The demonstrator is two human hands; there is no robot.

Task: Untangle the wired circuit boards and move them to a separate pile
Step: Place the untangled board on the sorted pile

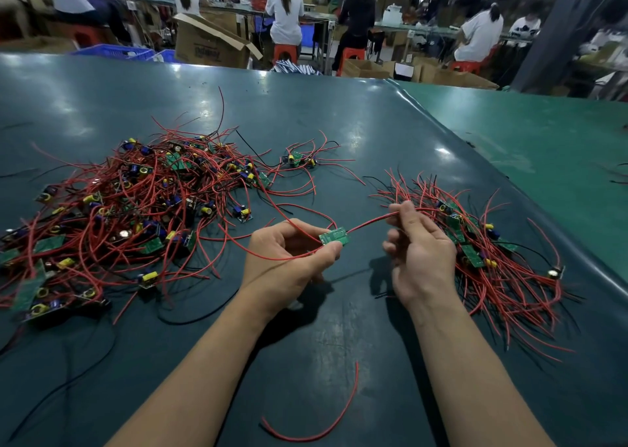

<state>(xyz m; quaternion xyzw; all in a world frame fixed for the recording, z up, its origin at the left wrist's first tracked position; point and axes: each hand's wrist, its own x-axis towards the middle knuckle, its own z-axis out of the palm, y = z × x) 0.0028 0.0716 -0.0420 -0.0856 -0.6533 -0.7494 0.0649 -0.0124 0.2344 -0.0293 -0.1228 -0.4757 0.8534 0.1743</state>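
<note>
My left hand [289, 256] pinches a small green circuit board [334, 236] at its fingertips, above the table's middle. Red wires [368, 223] run from that board to my right hand [419, 246], which pinches them between thumb and forefinger. A second red wire loops from the board back toward the big tangled heap of boards and red wires [112, 215] on the left. On the right lies a smaller pile of boards with wires laid more in line [489, 259], just beyond my right hand.
A small cluster of two boards [299, 159] lies apart behind the heap. A loose red wire [326, 423] curls on the dark green mat [339, 113] near me. The mat's raised edge [509, 191] runs diagonally at right. People sit at benches far behind.
</note>
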